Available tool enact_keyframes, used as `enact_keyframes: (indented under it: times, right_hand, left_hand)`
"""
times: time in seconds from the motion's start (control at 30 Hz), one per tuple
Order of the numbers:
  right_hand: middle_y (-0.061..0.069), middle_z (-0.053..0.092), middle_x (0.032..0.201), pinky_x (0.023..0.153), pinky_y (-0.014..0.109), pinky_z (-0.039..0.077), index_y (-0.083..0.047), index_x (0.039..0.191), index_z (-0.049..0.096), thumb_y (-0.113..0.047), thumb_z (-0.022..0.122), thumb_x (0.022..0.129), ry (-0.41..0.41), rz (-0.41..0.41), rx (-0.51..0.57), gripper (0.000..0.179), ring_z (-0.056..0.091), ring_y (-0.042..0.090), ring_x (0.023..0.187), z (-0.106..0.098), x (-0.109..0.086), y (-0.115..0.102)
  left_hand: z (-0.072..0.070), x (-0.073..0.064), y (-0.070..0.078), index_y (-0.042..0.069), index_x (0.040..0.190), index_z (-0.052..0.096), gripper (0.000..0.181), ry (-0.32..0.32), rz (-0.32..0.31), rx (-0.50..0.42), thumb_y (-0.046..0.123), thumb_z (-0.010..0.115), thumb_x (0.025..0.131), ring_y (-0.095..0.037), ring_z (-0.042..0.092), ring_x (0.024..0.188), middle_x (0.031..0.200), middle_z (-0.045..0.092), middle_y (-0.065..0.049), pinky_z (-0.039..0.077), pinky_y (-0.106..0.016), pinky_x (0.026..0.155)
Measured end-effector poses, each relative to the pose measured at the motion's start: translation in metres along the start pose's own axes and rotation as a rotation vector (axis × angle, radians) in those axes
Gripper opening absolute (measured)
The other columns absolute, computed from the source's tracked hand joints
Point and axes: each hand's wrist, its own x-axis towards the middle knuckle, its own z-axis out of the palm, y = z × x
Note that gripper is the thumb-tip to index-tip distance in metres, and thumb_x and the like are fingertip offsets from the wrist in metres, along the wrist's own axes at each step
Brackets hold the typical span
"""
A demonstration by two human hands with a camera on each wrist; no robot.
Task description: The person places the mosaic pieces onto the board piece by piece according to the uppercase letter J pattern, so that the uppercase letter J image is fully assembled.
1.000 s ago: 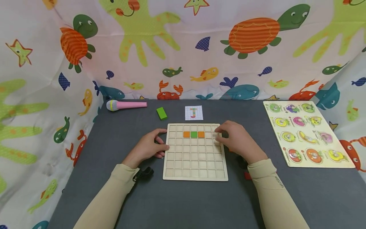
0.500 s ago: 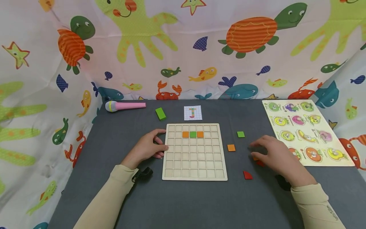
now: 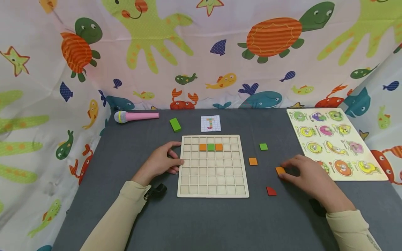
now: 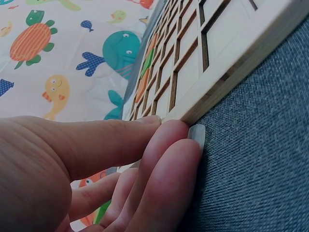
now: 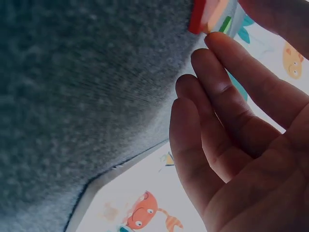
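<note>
Grid board (image 3: 216,170) lay flat on the worktop (image 3: 204,223) in front of you, its second row from the far side bearing an orange square (image 3: 202,147), a green square (image 3: 210,147) and another orange square (image 3: 218,147), side by side. Your hands were apart. Your left hand (image 3: 161,160) touched the board's left edge with thumb and index finger; you could not tell whether it clamped the rim. Your right hand (image 3: 307,176) pinched an orange tile (image 3: 279,170) between thumb and index finger, well to the right of the board. Between tile and board lay a loose orange square (image 3: 253,161), with a loose green square (image 3: 263,146) farther from you and a red quarter-round (image 3: 271,191) nearer. Beyond the board you had a pattern card (image 3: 210,123), a green block (image 3: 175,124) to its left, then a toy microphone (image 3: 141,116). A fruit puzzle (image 3: 340,157) lay at your far right.
</note>
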Motion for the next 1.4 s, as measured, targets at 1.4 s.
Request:
enact_keyframes:
  times: [1.4]
  right_hand:
    - [0.008,0.073,0.107,0.092,0.058,0.06,-0.009,0.112,0.082,-0.025,0.085,0.093,0.031,-0.079,-0.017,0.025,0.067,0.029,0.1,0.013,0.035,-0.048]
  left_hand:
    - [-0.002,-0.003,0.001,0.024,0.159,0.05,0.077,-0.007,0.016,-0.024,0.016,0.088,0.092,-0.022,0.077,0.072,0.116,0.063,-0.016,0.069,-0.037,0.067]
